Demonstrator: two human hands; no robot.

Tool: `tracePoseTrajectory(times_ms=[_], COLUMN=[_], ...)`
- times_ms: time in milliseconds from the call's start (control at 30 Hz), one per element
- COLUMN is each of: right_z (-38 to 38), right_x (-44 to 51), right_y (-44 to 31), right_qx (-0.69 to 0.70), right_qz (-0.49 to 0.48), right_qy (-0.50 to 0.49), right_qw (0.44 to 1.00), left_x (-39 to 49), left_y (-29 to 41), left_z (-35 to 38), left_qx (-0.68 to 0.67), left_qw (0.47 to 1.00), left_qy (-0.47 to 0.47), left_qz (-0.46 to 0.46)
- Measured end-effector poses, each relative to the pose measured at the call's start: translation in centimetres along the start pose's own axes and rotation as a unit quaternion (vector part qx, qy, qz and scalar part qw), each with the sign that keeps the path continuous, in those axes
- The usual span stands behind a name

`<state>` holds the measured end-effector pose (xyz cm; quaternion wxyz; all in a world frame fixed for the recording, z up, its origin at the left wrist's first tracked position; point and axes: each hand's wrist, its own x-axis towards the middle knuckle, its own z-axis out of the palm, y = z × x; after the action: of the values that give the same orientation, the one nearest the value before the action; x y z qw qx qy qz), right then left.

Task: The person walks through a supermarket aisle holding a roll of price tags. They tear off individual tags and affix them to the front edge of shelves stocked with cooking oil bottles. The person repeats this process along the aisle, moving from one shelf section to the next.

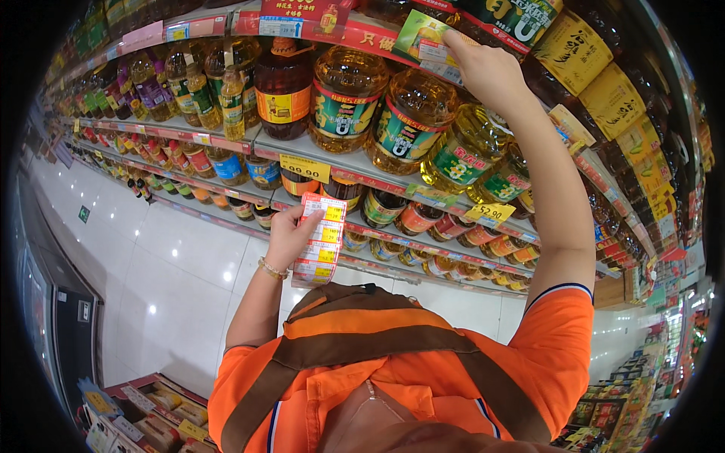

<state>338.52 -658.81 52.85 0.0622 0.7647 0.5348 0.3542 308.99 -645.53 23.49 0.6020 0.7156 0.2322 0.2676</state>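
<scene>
My left hand (293, 234) holds a strip of several joined price labels (320, 238) in red, white and yellow, pinched under the thumb. Higher up, my right hand (484, 69) reaches to the upper shelf edge, its fingers on or just beside a green promotional card (425, 41) in the label rail. Whether the fingers grip the card cannot be made out. Below this rail stand large bottles of cooking oil (347, 96) with green labels, and a dark oil bottle (283, 93) with an orange and yellow label.
Yellow price tags (305, 168) hang from the middle shelf rail (374, 180). Lower shelves hold more oil bottles (418, 218). Yellow gift boxes (610, 101) stand at upper right. Pale floor tiles (175, 238) lie left of me, with a bin of packaged goods (164, 410) at lower left.
</scene>
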Motion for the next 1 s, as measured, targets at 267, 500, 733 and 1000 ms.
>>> tracePoseTrajectory(times_ms=[267,500,733,1000], right_z=[1.6,1.2,-0.2,1.1], right_x=[-0.2,-0.9,-7.1,-14.6], right_y=[0.8,-1.1,-8.8,-15.4], right_qx=[-0.086,-0.126,0.306,0.612], right_qz=[-0.089,-0.03,-0.045,0.017], right_qy=[0.028,0.026,0.104,-0.024], right_qw=[0.992,0.991,0.945,0.79], left_x=[-0.3,-0.7,-2.7,-3.2], left_y=[0.0,2.5,7.6,7.7], left_z=[-0.4,0.3,2.0,3.5], left_qx=[0.009,-0.053,-0.166,-0.182], left_qw=[1.0,0.998,0.985,0.983], left_qy=[0.017,0.019,-0.013,-0.022], left_qz=[0.0,0.032,0.04,0.029])
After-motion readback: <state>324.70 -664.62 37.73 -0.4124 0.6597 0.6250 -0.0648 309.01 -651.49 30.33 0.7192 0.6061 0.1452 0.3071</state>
